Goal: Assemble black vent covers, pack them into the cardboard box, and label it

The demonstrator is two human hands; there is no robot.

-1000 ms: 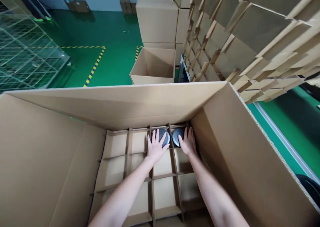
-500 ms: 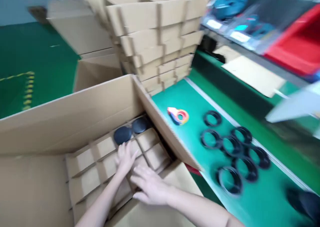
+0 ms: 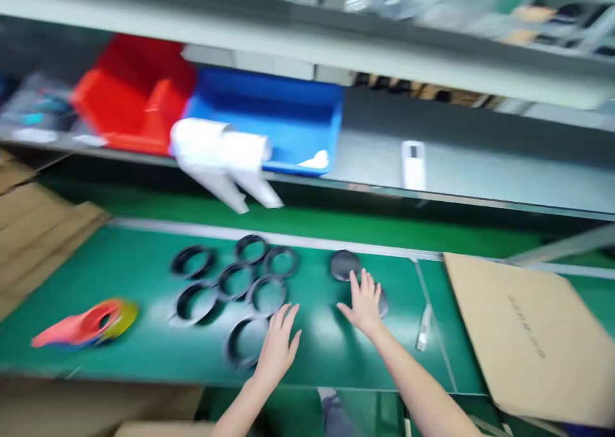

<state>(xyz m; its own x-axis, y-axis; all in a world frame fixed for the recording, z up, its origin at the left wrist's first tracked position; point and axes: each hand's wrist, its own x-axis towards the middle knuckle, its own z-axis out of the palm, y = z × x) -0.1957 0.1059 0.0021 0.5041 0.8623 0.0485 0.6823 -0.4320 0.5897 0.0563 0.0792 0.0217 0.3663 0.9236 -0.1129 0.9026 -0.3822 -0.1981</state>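
Both my hands are spread over a green workbench (image 3: 307, 354), and each looks empty. My left hand (image 3: 278, 344) is next to a black ring (image 3: 245, 342), one of several black rings lying in a cluster. My right hand (image 3: 362, 302) is close to a dark round disc (image 3: 344, 265), and a second dark disc (image 3: 383, 304) is partly hidden behind its fingers. I cannot tell whether those fingers touch it. Further left lies a red and yellow tape dispenser (image 3: 86, 323).
A flat cardboard sheet (image 3: 528, 334) lies on the bench's right end, and stacked cardboard dividers (image 3: 29, 232) stand at the left. Behind the bench, a shelf holds a red bin (image 3: 134, 97) and a blue bin (image 3: 264, 116). A blurred white object (image 3: 216, 148) hangs in front.
My view has swung right, from the cardboard box to the bench. Both hands have left the box, where they lay on two dark discs, and now spread open above the bench.
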